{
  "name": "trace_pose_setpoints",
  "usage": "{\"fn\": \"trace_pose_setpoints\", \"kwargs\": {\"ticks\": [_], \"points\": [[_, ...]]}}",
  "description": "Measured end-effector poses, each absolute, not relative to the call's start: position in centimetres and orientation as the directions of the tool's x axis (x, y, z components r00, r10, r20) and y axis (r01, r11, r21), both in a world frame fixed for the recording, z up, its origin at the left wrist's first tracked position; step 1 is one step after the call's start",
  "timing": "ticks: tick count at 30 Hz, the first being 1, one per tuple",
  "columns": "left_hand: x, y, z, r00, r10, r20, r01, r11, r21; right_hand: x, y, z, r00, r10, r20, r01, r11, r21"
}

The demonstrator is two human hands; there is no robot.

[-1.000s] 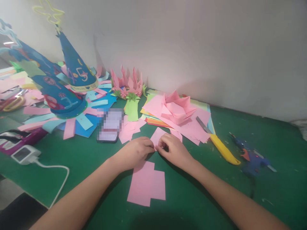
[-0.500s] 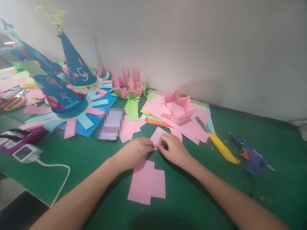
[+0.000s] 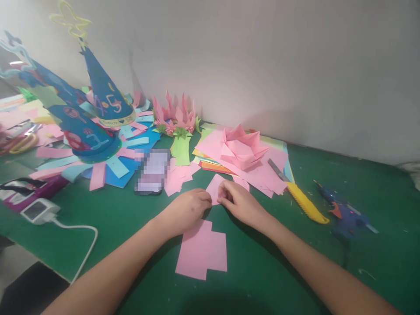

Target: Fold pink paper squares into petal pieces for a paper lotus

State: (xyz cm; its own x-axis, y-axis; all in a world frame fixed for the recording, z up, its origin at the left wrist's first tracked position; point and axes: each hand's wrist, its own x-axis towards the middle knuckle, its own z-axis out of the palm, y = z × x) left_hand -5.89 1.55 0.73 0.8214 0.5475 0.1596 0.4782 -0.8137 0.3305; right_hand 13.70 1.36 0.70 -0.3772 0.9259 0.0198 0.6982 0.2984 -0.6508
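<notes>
A small piece of pink paper (image 3: 214, 189) stands at an angle between my two hands, its lower edge at my fingertips. My left hand (image 3: 192, 209) pinches its near left corner, fingers curled together. My right hand (image 3: 239, 200) is closed at the paper's right side, thumb against the index finger. Just below lie overlapping pink paper rectangles (image 3: 201, 251) flat on the green table (image 3: 262, 271). More cut pink pieces (image 3: 179, 175) lie beyond my left hand. Past my right hand sits a large folded pink paper flower (image 3: 243, 146) on a stack of coloured sheets.
A yellow utility knife (image 3: 306, 203) and a blue glue gun (image 3: 348, 214) lie to the right. On the left are a phone (image 3: 152, 171), blue cone hats (image 3: 108, 89), a white charger (image 3: 40, 211) with cable, and scissors (image 3: 24, 142). A pink paper crown (image 3: 175, 116) stands by the wall.
My right thumb and fingertips have shifted slightly right, away from my left fingertips along the paper's lower edge. My left hand keeps nearly the same place; the pink rectangles lie unmoved.
</notes>
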Motion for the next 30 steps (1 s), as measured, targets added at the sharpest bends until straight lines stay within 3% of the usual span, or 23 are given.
{"fn": "trace_pose_setpoints", "kwargs": {"ticks": [8, 14, 19, 23, 30], "points": [[-6.2, 1.8, 0.7, 0.816, 0.548, 0.183, 0.462, -0.809, 0.362, 14.7, 1.3, 0.2, -0.428, 0.899, 0.092, 0.624, 0.368, -0.689], [-6.3, 2.2, 0.5, 0.832, 0.520, 0.193, 0.430, -0.824, 0.369, 14.8, 1.8, -0.2, -0.497, 0.797, 0.344, 0.617, 0.603, -0.506], [-6.6, 2.5, 0.4, 0.840, 0.486, 0.239, 0.396, -0.852, 0.342, 14.5, 1.9, -0.5, -0.588, 0.770, 0.248, 0.664, 0.635, -0.395], [-7.0, 2.9, 0.6, 0.847, 0.451, 0.283, 0.372, -0.882, 0.290, 14.2, 1.5, -0.1, -0.549, 0.806, 0.221, 0.724, 0.591, -0.357], [-6.9, 2.8, 0.3, 0.827, 0.492, 0.273, 0.423, -0.863, 0.275, 14.3, 1.6, 0.0, -0.425, 0.897, 0.123, 0.746, 0.423, -0.514]]}}
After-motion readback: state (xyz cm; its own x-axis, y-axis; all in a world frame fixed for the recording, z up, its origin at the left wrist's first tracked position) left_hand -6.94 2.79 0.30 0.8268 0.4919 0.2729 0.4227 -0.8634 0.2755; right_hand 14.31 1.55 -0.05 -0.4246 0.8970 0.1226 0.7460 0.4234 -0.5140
